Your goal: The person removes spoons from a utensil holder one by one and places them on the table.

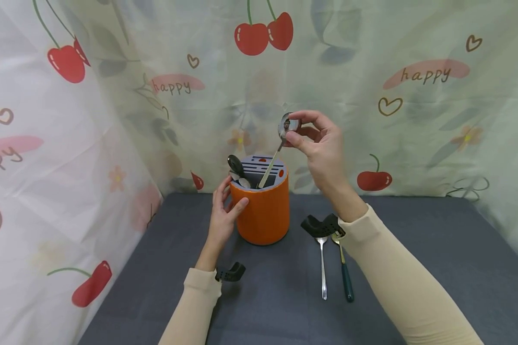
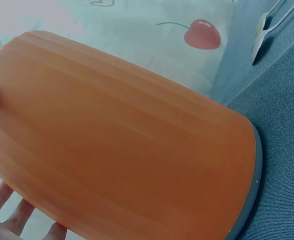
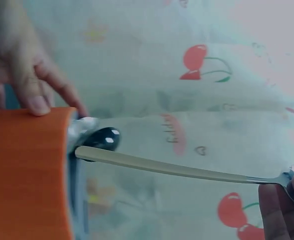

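Note:
An orange utensil holder (image 1: 262, 218) with a grey slotted top stands upright on the table. My left hand (image 1: 221, 221) grips its left side, thumb on the front and fingers around the far side; the holder's wall (image 2: 122, 135) fills much of the left wrist view. Above it, my right hand (image 1: 324, 151) pinches a spoon with a cream handle (image 3: 171, 170) by its metal bowl. The spoon slants with its handle end down at the front compartment; how far it reaches inside is unclear. A dark spoon (image 1: 235, 165) and silver spoon bowls (image 1: 243, 182) stick out at the compartment's left.
On the grey table (image 1: 267, 306), right of the holder, lie a silver spoon (image 1: 323, 270) and a spoon with a dark green handle (image 1: 347, 282). Their upper ends are partly behind the right wrist's black camera mount (image 1: 321, 226). A cherry-print cloth (image 1: 259, 76) hangs behind.

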Demonstrator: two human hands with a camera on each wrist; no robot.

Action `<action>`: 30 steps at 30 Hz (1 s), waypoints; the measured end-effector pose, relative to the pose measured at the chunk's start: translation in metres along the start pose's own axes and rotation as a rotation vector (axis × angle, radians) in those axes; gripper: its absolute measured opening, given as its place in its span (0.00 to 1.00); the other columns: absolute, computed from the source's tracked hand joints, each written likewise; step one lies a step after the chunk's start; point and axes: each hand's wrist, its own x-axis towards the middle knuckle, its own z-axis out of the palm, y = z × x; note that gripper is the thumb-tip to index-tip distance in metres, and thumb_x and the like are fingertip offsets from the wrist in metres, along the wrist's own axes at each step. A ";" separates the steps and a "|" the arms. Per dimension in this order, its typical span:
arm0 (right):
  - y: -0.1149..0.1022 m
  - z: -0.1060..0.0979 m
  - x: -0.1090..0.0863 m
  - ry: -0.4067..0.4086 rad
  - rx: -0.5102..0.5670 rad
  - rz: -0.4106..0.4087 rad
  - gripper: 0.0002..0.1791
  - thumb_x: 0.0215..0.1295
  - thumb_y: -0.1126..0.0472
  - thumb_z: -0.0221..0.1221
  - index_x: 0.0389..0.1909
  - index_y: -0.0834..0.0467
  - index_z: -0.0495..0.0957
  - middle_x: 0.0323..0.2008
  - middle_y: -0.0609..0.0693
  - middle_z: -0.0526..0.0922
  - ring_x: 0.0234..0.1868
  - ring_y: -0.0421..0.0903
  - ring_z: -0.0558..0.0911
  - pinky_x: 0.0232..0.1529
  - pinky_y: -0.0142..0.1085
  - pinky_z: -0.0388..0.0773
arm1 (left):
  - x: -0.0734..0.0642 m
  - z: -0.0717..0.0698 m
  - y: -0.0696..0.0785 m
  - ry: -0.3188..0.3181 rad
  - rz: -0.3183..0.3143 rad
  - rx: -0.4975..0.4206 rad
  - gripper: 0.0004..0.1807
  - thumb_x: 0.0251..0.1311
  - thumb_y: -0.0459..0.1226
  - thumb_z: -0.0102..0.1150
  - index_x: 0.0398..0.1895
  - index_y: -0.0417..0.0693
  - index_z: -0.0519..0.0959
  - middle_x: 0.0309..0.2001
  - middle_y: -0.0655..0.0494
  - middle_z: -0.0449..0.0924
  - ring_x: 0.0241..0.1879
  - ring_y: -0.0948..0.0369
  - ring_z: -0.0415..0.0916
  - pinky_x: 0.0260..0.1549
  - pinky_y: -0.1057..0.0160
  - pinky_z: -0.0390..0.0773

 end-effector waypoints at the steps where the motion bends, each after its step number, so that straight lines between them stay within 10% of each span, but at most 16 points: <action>1: -0.003 -0.002 0.001 0.002 0.008 -0.010 0.16 0.63 0.82 0.63 0.51 0.71 0.81 0.41 0.57 0.76 0.36 0.49 0.82 0.43 0.40 0.87 | 0.000 0.000 0.000 0.001 -0.002 -0.001 0.39 0.71 0.42 0.66 0.80 0.67 0.60 0.78 0.57 0.53 0.79 0.52 0.52 0.75 0.40 0.57; 21: -0.012 -0.058 -0.009 0.035 -0.054 0.124 0.21 0.64 0.83 0.61 0.59 0.74 0.78 0.48 0.57 0.81 0.38 0.45 0.83 0.38 0.33 0.85 | -0.001 -0.002 0.002 -0.014 -0.018 0.002 0.40 0.72 0.40 0.64 0.82 0.66 0.57 0.79 0.54 0.51 0.80 0.53 0.50 0.76 0.42 0.56; 30: -0.003 -0.086 -0.023 0.008 -0.036 0.247 0.22 0.67 0.80 0.60 0.62 0.75 0.77 0.46 0.58 0.80 0.43 0.46 0.84 0.38 0.32 0.84 | -0.011 0.003 0.034 -0.025 -0.039 -0.018 0.40 0.73 0.36 0.63 0.83 0.58 0.57 0.79 0.48 0.49 0.80 0.49 0.48 0.76 0.41 0.54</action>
